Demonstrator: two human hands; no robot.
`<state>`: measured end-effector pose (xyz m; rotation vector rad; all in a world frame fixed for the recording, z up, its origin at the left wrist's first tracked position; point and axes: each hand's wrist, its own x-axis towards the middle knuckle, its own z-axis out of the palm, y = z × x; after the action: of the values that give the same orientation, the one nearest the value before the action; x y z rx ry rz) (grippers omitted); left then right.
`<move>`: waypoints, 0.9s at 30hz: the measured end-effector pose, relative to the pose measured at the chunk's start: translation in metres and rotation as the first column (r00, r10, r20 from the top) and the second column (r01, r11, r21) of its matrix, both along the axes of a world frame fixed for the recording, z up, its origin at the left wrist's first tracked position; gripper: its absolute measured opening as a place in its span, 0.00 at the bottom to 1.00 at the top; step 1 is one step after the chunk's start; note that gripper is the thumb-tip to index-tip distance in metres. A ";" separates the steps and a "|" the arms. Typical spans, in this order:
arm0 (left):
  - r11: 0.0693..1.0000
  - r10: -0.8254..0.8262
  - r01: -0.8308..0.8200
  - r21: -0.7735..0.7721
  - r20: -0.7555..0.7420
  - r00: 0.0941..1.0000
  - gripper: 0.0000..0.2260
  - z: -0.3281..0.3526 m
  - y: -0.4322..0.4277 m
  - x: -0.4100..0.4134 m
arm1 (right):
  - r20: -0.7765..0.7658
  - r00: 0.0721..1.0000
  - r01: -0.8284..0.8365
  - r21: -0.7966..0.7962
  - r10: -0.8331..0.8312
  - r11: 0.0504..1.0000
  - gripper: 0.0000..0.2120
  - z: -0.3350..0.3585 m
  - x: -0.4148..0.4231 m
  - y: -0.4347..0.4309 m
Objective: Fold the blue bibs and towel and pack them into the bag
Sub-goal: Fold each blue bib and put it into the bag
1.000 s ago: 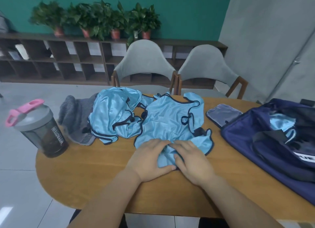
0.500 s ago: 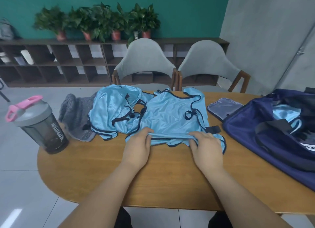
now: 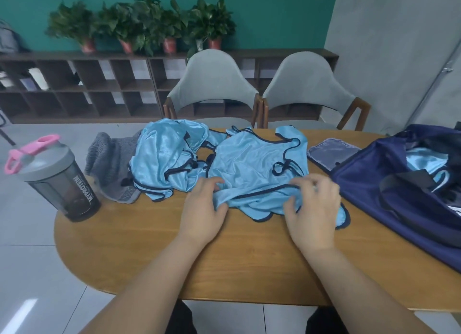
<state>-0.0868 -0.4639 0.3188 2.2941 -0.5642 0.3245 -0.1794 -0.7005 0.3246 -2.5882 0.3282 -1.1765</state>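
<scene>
Holding the blue bib (image 3: 249, 169) in each grip, left hand (image 3: 202, 209) and right hand (image 3: 311, 214), near a MYPROTEIN shaker (image 3: 62, 184).

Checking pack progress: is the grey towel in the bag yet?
No, the grey towel lies on the table beside the shaker bottle.

A bib (image 3: 252, 171) is spread on the table (image 3: 224, 258), its near edge gripped by the left hand (image 3: 203, 209) and right hand (image 3: 311, 211). Left of the grip a second bib (image 3: 164, 159) is heaped, then the towel (image 3: 112, 169), then a bottle (image 3: 58, 181). Right of the grip the bag (image 3: 369, 184) is set, with a pouch (image 3: 331, 154) laid behind the grip, just beside it.
</scene>
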 end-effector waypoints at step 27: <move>0.835 0.050 -0.202 -0.512 -0.295 0.954 0.05 0.007 0.011 0.009 | 0.133 0.773 -0.383 0.878 0.621 0.289 0.18 0.017 0.008 0.075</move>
<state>-0.0780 -0.4533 0.3255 1.7828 -0.1460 0.1943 -0.1715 -0.6251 0.3413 -1.6269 0.0664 -0.2610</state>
